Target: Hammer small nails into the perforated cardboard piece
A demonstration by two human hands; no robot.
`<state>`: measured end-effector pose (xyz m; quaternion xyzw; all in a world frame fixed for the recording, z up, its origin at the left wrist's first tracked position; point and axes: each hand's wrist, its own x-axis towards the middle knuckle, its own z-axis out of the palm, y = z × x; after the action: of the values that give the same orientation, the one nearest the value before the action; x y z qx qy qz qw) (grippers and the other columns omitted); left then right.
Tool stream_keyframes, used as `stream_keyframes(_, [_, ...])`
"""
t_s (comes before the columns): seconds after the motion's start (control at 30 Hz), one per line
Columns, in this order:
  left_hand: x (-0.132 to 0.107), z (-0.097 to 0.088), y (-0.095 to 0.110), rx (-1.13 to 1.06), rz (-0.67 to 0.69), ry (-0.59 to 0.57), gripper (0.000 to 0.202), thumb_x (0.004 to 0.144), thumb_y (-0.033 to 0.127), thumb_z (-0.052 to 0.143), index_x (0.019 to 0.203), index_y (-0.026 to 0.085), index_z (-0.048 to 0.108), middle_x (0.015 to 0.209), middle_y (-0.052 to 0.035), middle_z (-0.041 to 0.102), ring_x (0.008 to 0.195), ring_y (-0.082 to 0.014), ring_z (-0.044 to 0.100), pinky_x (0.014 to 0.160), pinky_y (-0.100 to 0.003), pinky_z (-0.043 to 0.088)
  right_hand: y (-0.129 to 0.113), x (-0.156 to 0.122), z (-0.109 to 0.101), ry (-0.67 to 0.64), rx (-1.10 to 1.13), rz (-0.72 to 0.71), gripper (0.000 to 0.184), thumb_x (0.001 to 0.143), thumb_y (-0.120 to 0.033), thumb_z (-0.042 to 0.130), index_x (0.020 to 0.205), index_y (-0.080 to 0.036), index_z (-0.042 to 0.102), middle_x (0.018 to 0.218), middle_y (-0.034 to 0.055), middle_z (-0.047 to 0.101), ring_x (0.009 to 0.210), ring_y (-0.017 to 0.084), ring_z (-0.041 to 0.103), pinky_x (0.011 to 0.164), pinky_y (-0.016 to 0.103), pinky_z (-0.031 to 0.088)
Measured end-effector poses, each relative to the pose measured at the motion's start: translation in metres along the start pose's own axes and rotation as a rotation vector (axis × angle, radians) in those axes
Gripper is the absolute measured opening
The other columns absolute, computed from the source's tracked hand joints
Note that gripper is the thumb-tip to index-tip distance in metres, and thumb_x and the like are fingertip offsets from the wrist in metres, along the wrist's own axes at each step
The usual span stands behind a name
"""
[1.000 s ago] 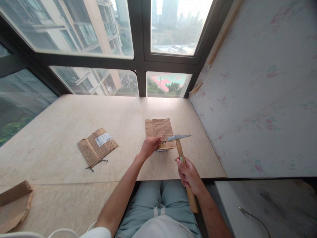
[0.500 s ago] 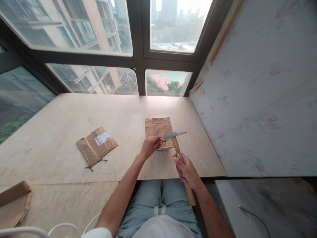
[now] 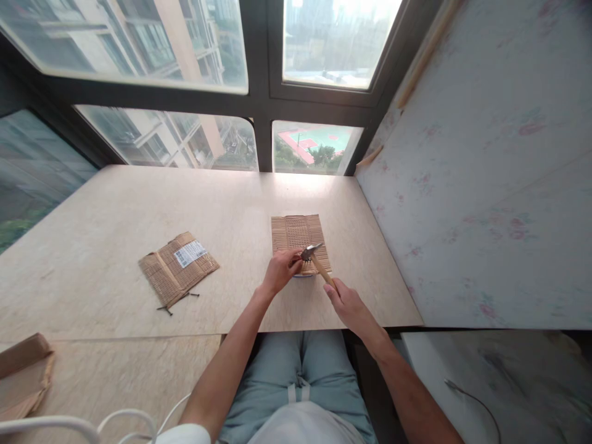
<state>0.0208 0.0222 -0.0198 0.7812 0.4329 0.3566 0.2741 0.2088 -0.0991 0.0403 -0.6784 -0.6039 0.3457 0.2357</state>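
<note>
Lying between hands: hammer, over cardboard

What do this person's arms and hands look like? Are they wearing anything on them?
Both forearms are bare. The left hand and right hand wear no gloves, and no watch shows at either wrist. A white short sleeve covers the top of the left arm.

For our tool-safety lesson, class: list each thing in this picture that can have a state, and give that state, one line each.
Left hand, pinching what looks like a small dark nail at the corrugated cardboard's near edge.
Right hand, closed round the hammer's handle.
Hammer, head at the nail, contact unclear.
Corrugated cardboard, flat on the table.
Labelled cardboard, flat, untouched.
</note>
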Motion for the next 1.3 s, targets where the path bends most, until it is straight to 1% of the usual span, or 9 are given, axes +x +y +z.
stream_keyframes(0.07, [-0.0006, 0.0006, -0.0009, -0.010, 0.002, 0.014, 0.032, 0.084, 0.018, 0.068, 0.116, 0.022, 0.065, 0.095, -0.0037, 0.076, 0.092, -0.0216, 0.067, 0.087, -0.036, 0.049, 0.0023, 0.0010, 0.0033, -0.012, 0.000, 0.007, 0.031, 0.098, -0.045, 0.035, 0.082, -0.022, 0.049, 0.059, -0.0025, 0.050, 0.054, 0.017, 0.049, 0.053, 0.026, 0.028])
stream_keyframes(0.17, [-0.0004, 0.0004, -0.0006, 0.006, 0.000, 0.017, 0.030, 0.084, 0.019, 0.068, 0.114, 0.021, 0.066, 0.098, -0.0046, 0.076, 0.093, -0.0221, 0.067, 0.085, -0.036, 0.049, 0.0008, 0.0007, 0.0037, 0.013, 0.025, -0.001, 0.032, 0.098, -0.047, 0.032, 0.085, -0.022, 0.048, 0.061, -0.0021, 0.051, 0.055, 0.017, 0.050, 0.054, 0.025, 0.030])
stream_keyframes(0.37, [0.0014, -0.0009, 0.0017, 0.004, 0.004, 0.003, 0.028, 0.084, 0.016, 0.067, 0.111, 0.022, 0.067, 0.094, -0.0037, 0.076, 0.091, -0.0216, 0.067, 0.086, -0.036, 0.048, -0.0059, 0.0004, 0.0013, -0.017, -0.098, 0.029, 0.028, 0.096, -0.043, 0.033, 0.084, -0.023, 0.047, 0.058, -0.0016, 0.049, 0.053, 0.019, 0.049, 0.052, 0.027, 0.025])
stream_keyframes(0.5, [0.0023, -0.0003, 0.0014, 0.026, -0.013, -0.001, 0.026, 0.084, 0.019, 0.068, 0.110, 0.021, 0.067, 0.094, -0.0052, 0.076, 0.090, -0.0230, 0.067, 0.083, -0.037, 0.049, -0.0057, -0.0002, 0.0032, 0.025, -0.080, -0.010, 0.031, 0.098, -0.045, 0.031, 0.087, -0.023, 0.048, 0.059, -0.0006, 0.051, 0.055, 0.020, 0.052, 0.053, 0.026, 0.027])
stream_keyframes(0.67, [0.0033, 0.0008, 0.0007, 0.022, -0.006, -0.013, 0.023, 0.083, 0.015, 0.068, 0.105, 0.021, 0.068, 0.092, -0.0042, 0.075, 0.089, -0.0216, 0.066, 0.083, -0.035, 0.050, -0.0046, 0.0017, 0.0025, 0.011, -0.177, 0.025, 0.027, 0.096, -0.040, 0.032, 0.087, -0.022, 0.050, 0.058, 0.0006, 0.052, 0.053, 0.020, 0.052, 0.052, 0.027, 0.023])
stream_keyframes(0.83, [0.0028, 0.0017, -0.0011, 0.043, -0.008, -0.006, 0.020, 0.084, 0.019, 0.068, 0.104, 0.021, 0.068, 0.094, -0.0052, 0.074, 0.091, -0.0220, 0.065, 0.083, -0.036, 0.050, -0.0028, 0.0026, 0.0010, 0.045, -0.127, 0.001, 0.030, 0.098, -0.043, 0.031, 0.087, -0.022, 0.049, 0.061, 0.0006, 0.054, 0.055, 0.020, 0.053, 0.053, 0.026, 0.027])
stream_keyframes(1.0, [0.0025, 0.0016, -0.0004, 0.027, 0.011, -0.006, 0.022, 0.083, 0.015, 0.067, 0.103, 0.021, 0.068, 0.091, -0.0042, 0.073, 0.089, -0.0209, 0.064, 0.082, -0.035, 0.049, -0.0008, 0.0038, 0.0028, 0.001, -0.170, 0.013, 0.026, 0.097, -0.040, 0.032, 0.087, -0.022, 0.050, 0.061, 0.0013, 0.054, 0.056, 0.021, 0.055, 0.052, 0.027, 0.024])
stream_keyframes(1.13, [0.0030, 0.0012, 0.0002, 0.038, 0.003, -0.004, 0.022, 0.083, 0.017, 0.067, 0.105, 0.020, 0.068, 0.092, -0.0055, 0.073, 0.090, -0.0218, 0.064, 0.082, -0.035, 0.049, -0.0021, 0.0039, 0.0031, 0.028, -0.124, -0.005, 0.029, 0.098, -0.042, 0.031, 0.087, -0.022, 0.049, 0.061, 0.0008, 0.054, 0.055, 0.020, 0.053, 0.053, 0.027, 0.026])
stream_keyframes(1.3, [0.0036, 0.0002, 0.0020, 0.012, 0.001, -0.016, 0.027, 0.080, 0.011, 0.067, 0.106, 0.021, 0.067, 0.090, -0.0034, 0.074, 0.089, -0.0209, 0.065, 0.086, -0.036, 0.048, -0.0007, 0.0037, 0.0055, -0.009, -0.158, 0.013, 0.027, 0.097, -0.040, 0.032, 0.087, -0.022, 0.049, 0.059, 0.0002, 0.052, 0.054, 0.020, 0.053, 0.052, 0.027, 0.023])
